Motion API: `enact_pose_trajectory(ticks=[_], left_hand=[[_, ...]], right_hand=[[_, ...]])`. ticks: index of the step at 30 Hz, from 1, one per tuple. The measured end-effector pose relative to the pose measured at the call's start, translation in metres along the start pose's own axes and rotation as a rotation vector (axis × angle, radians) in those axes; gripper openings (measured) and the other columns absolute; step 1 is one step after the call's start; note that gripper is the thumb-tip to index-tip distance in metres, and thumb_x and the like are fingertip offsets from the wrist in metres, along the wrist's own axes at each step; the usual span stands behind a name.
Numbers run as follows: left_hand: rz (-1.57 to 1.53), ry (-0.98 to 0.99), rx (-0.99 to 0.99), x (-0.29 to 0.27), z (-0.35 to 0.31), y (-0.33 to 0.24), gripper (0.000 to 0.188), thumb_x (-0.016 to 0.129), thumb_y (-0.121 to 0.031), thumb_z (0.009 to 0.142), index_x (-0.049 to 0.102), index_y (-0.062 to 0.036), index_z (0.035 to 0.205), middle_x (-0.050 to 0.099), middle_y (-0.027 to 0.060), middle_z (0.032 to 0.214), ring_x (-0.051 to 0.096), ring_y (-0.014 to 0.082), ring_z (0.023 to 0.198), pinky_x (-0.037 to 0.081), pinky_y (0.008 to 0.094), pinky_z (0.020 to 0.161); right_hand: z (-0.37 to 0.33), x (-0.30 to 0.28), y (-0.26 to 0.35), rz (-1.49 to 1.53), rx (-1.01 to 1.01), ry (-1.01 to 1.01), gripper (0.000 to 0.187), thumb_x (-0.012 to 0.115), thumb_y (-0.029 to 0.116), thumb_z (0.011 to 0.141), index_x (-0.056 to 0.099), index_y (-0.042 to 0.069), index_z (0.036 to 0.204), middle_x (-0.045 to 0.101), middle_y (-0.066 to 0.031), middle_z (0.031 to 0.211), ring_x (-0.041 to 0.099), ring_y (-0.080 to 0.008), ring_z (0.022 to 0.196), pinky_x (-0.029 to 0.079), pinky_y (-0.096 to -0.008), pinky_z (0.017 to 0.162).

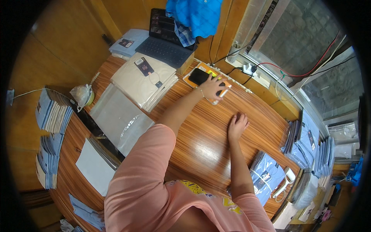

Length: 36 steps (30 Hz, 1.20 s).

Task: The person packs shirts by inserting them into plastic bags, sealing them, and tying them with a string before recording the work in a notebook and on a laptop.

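My left hand (211, 89) reaches to the far edge of the wooden table, its fingers spread over an orange-and-white flat pack (188, 80). Beside those fingers a black phone (198, 76) lies on the pack. Something dark shows between and under the fingertips; its kind is hidden. My right hand (238, 125) rests on the bare wood to the right, fingers loosely apart, holding nothing. Left of my left arm sits a stack of folded cream shirts (135, 83) with a dark hang tag (144, 66) on top.
A laptop (164, 46) stands behind the cream stack. Clear plastic bags (121, 118) lie at left. Packed blue shirts (266, 174) and a white handheld scanner (285, 181) are at right. Folded shirts (50, 112) line the left edge. Cables (266, 63) run along the window.
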<state>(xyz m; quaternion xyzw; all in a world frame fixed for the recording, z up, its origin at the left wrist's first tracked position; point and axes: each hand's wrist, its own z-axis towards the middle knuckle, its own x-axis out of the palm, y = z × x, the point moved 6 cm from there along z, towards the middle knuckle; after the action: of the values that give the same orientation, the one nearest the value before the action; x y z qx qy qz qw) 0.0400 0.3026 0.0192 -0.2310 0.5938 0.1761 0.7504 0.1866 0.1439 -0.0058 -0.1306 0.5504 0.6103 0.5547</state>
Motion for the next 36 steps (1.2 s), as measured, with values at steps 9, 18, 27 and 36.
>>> enact_pose_trajectory(ticks=[9,18,27,36], left_hand=[[0.238,-0.222,0.005,-0.03,-0.006,0.024,0.052,0.057,-0.043,0.081,0.049,-0.017,0.125,0.039,0.0145,0.132,0.031,0.0334,0.127,0.026,0.0549,0.101],[-0.339,-1.242,-0.468,-0.215,-0.098,0.145,0.022,0.05,-0.009,0.082,0.057,-0.0048,0.103,0.055,0.016,0.093,0.053,0.0322,0.086,0.043,0.0392,0.078],[-0.091,-0.39,-1.249,-0.157,-0.1,0.261,0.07,0.058,-0.022,0.078,0.026,-0.0213,0.141,0.036,0.0174,0.124,0.038,0.0382,0.115,0.036,0.0467,0.097],[-0.037,-0.239,-1.252,-0.173,-0.1,0.251,0.063,0.058,-0.025,0.079,0.037,-0.0045,0.134,0.038,0.0157,0.124,0.036,0.0357,0.118,0.034,0.0474,0.096]], right_hand=[[-0.001,0.004,0.017,-0.008,-0.025,0.04,0.032,0.054,0.018,0.083,0.053,0.004,0.112,0.047,-0.0187,0.121,0.039,-0.0333,0.12,0.021,-0.0531,0.103],[0.0,0.001,0.006,-0.135,-0.009,0.033,0.048,0.054,0.024,0.084,0.042,-0.003,0.122,0.044,-0.0213,0.125,0.039,-0.0351,0.119,0.022,-0.0511,0.104],[0.0,0.007,0.006,-0.12,-0.018,0.046,0.044,0.054,0.021,0.083,0.045,0.004,0.123,0.045,-0.0179,0.125,0.038,-0.0322,0.121,0.022,-0.0515,0.103],[0.0,0.002,0.013,-0.126,-0.019,0.059,0.042,0.052,0.02,0.084,0.045,0.005,0.122,0.045,-0.0179,0.124,0.038,-0.0323,0.12,0.021,-0.0516,0.104]])
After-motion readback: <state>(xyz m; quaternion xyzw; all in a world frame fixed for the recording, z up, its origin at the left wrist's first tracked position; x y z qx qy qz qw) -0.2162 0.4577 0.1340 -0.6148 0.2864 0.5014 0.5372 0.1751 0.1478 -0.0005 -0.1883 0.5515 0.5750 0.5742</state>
